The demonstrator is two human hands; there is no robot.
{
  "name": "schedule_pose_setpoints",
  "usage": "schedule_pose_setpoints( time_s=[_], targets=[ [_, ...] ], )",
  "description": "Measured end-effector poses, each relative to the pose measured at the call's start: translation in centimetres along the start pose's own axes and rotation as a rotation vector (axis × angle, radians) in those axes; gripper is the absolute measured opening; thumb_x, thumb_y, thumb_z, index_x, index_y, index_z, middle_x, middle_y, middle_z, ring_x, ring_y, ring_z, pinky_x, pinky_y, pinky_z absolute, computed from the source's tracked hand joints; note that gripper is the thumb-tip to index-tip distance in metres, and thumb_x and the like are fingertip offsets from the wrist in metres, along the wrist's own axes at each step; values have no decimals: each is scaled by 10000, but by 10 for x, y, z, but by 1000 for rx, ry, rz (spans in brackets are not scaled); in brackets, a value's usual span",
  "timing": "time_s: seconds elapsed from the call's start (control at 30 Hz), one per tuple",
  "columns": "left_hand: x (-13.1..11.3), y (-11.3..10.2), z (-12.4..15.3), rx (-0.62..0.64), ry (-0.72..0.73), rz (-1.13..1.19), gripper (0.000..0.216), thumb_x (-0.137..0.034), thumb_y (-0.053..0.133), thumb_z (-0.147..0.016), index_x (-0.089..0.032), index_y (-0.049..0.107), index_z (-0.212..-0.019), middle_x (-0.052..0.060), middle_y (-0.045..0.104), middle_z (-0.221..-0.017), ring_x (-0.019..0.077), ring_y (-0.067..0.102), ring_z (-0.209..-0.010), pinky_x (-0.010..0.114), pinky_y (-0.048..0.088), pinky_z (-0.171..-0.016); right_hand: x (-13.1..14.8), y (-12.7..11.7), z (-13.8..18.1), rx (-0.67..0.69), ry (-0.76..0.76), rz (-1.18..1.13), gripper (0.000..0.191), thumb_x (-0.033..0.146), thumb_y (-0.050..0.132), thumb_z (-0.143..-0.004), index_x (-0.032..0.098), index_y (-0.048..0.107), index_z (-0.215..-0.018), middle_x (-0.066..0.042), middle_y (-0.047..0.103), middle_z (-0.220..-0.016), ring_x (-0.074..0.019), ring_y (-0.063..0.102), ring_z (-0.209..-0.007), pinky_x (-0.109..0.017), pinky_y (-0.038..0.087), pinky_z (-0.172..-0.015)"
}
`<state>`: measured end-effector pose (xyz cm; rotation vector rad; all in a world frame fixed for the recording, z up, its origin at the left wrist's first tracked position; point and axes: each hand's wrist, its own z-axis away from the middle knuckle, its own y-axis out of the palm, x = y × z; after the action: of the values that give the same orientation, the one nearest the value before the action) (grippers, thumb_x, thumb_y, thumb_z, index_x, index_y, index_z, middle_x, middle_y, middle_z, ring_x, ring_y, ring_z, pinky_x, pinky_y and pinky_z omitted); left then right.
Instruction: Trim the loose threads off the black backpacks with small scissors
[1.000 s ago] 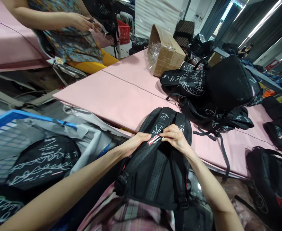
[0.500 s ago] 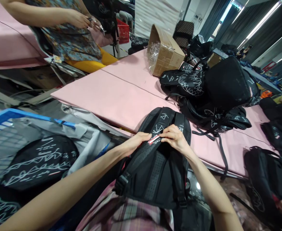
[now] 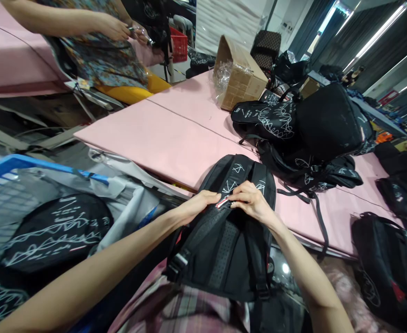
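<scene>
A black backpack (image 3: 226, 249) leans upright between my lap and the table edge, its straps and padded back facing me. White scribbled lines mark its upper straps. My left hand (image 3: 203, 200) grips the left shoulder strap (image 3: 203, 229) near a small red and white label (image 3: 222, 202), thumb on top. From the other side, my right hand (image 3: 248, 198) pinches the same strap at the label's right end, fingers bent together. The fingertips partly cover the label, and what lies under them is hidden.
Black backpacks (image 3: 321, 125) are piled on the pink table (image 3: 155, 134), with an open cardboard box (image 3: 241, 78) behind. A blue crate (image 3: 26, 159) with black bags stands at left. Another person's hands (image 3: 120, 30) work across the table. More backpacks (image 3: 387, 259) are at right.
My hands stay at the strap label, with my right fingers shifted slightly over it. At the far right, a hand has left the backpack there.
</scene>
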<state>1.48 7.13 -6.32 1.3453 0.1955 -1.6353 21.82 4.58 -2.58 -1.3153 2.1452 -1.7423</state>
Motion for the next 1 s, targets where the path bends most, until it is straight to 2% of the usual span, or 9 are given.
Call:
schedule_pose_setpoints(
  time_s=[0.17, 0.27, 0.33, 0.43, 0.5, 0.63, 0.77, 1.0],
  targets=[
    [4, 0, -4, -8, 19, -25, 355, -453, 702, -647, -108, 620, -654, 21, 585, -605, 120, 479, -549, 225, 328, -533, 23, 8, -3, 48, -36, 36, 194, 338, 553, -859, 232, 683, -955, -52, 632, -869, -182, 528, -839, -353, 411, -768],
    [3, -1, 0, -1, 20, -4, 379, -484, 693, -652, -114, 615, -660, 15, 587, -618, 111, 482, -549, 218, 347, -528, 34, 9, 4, 25, -23, -142, 204, 370, 563, -847, 232, 689, -927, -46, 647, -882, -175, 552, -855, -338, 438, -784],
    [1, -1, 7, 37, 12, -3, 386, -497, 666, -685, -119, 637, -757, 31, 623, -710, 124, 524, -612, 221, 389, -569, 29, 5, 12, -69, 117, -233, 226, 400, 589, -820, 235, 691, -936, -44, 646, -901, -171, 569, -861, -321, 459, -779],
    [1, -1, 21, 179, -2, -55, 401, -408, 680, -708, -153, 596, -1006, 46, 640, -811, 161, 575, -717, 248, 442, -649, 6, -5, 25, -181, 363, -166, 251, 415, 611, -801, 242, 691, -964, -48, 642, -920, -183, 583, -872, -330, 463, -783],
    [4, -1, 27, 233, -10, -80, 464, -318, 695, -702, -184, 520, -1111, 33, 626, -790, 167, 581, -690, 265, 458, -627, -10, -10, 29, -129, 415, -131, 240, 402, 612, -807, 248, 691, -974, -38, 653, -894, -183, 589, -857, -332, 456, -782],
    [10, -5, 24, 140, 66, -152, 400, -213, 668, -694, -177, 515, -1062, 5, 583, -752, 129, 555, -595, 234, 445, -557, -21, -15, 25, 27, 418, -71, 224, 338, 626, -809, 243, 672, -1006, -19, 659, -827, -176, 572, -799, -319, 437, -748],
    [8, -9, 17, 131, 108, -210, 347, -203, 662, -672, -155, 536, -992, -1, 570, -732, 118, 544, -567, 239, 457, -556, -17, -16, 14, 62, 441, -1, 195, 293, 671, -772, 209, 661, -947, -21, 617, -808, -167, 549, -752, -304, 419, -719],
    [8, -13, 14, 173, 140, -191, 399, -221, 662, -658, -129, 515, -1017, -16, 559, -699, 111, 535, -547, 251, 461, -533, -21, -15, 9, 64, 413, -43, 119, 295, 665, -782, 212, 671, -867, -12, 582, -765, -157, 535, -741, -287, 396, -710]
  ],
)
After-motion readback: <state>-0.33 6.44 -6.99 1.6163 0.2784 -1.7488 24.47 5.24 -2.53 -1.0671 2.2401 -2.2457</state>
